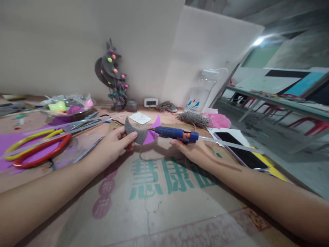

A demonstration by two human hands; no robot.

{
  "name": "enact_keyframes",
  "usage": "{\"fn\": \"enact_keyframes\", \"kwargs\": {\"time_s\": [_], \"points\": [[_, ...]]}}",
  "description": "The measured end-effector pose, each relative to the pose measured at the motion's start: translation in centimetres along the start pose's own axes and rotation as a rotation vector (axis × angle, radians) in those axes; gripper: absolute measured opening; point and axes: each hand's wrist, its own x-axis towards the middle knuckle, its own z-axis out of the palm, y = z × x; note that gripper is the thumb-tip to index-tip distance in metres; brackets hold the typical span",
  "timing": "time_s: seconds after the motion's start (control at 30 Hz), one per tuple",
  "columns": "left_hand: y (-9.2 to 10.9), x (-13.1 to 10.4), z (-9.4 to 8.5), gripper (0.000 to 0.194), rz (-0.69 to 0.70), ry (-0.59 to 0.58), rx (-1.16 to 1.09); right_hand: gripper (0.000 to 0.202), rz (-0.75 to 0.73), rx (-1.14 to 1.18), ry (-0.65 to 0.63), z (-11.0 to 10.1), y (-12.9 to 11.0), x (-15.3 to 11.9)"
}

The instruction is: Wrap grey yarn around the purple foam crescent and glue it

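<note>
Under everything, the pinkish worktop (7,125) is carrying my materials, and a flat brown cardboard sheet (115,212) printed with green and reddish characters is covering its near part. Beyond that sheet, a dark grey crescent-shaped ornament (109,68) dotted with bright little balls is standing. Above the sheet's far part, my right hand (191,149) is gripping a slim blue-and-orange plastic glue gun (177,133); the handle is hidden, so I can't tell whether I'm squeezing the trigger. Also above the far part, my left hand (120,140) is pinching a small flat crescent (140,135) wrapped in grey yarn, thumb on its face, fingers behind. Most of it is looking done, with yarn covering it from the left tip round to the lower right. What I'm judging left is the bare purple end section (151,137), where the metal nozzle (152,129) is pointing. By the sheet's far edge, toward its right, a grey yarn bundle (194,119) is lying, and over the sheet a thin grey yarn strand (149,160) is looping.
</note>
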Motion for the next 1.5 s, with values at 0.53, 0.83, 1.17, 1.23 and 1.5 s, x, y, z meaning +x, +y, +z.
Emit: {"fn": "enact_keyframes", "kwargs": {"time_s": [0.53,0.83,1.17,1.23,1.5], "points": [[-0.5,0.2,-0.1,0.023,-0.027,0.017,-0.214,0.021,-0.056,0.268,-0.115,-0.1,-0.6,-0.6],[-0.2,0.1,-0.1,0.021,-0.017,0.021,-0.125,0.023,-0.059,0.205,-0.128,0.1,-0.2,-0.5],[-0.1,-0.1,-0.1,0.019,0.004,-0.001,-0.038,0.027,0.147,0.166,-0.056,0.0,-0.4,0.2],[-0.2,-0.2,-0.2,0.022,0.038,-0.016,0.024,0.028,0.103,0.153,-0.051,-0.5,-0.3,0.6],[-0.2,-0.1,-0.2,0.021,0.041,-0.047,0.024,0.040,0.027,0.189,-0.079,-3.8,-0.9,3.8]]}}
